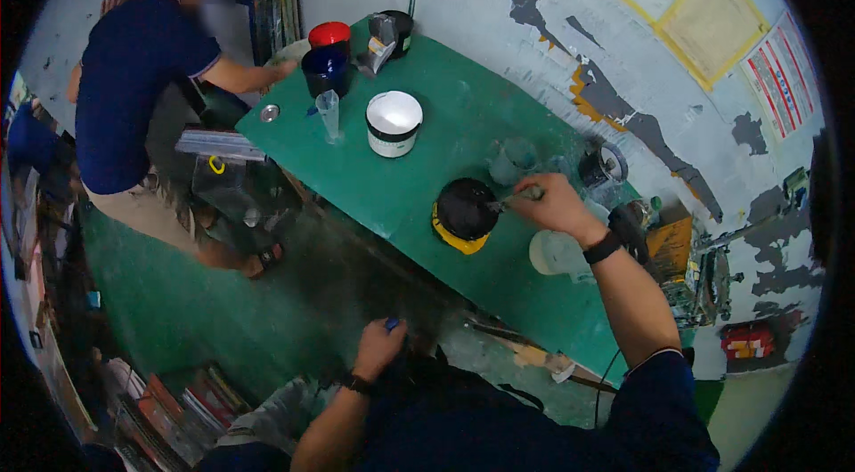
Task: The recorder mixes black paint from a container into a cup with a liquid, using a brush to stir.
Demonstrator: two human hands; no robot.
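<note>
In the head view, the right hand has its fingers curled closed around the handle of a scraper-like tool, whose far end meets the rim of a yellow tub of dark paste, just left of those fingers; whether it dips in, I cannot tell. The left hand, well below and left, is nearly fisted on a small blue object. Working the paste well probably calls for a firm wrist, slow strokes along the wall, and the left fingers freed to steady the tub. Counted: one tool, one yellow tub; farther up and left of the right fingers, one white tub, one blue tub, one red-topped tub and one black tub; just above them, one cloudy beaker; just below, one whitish container.
</note>
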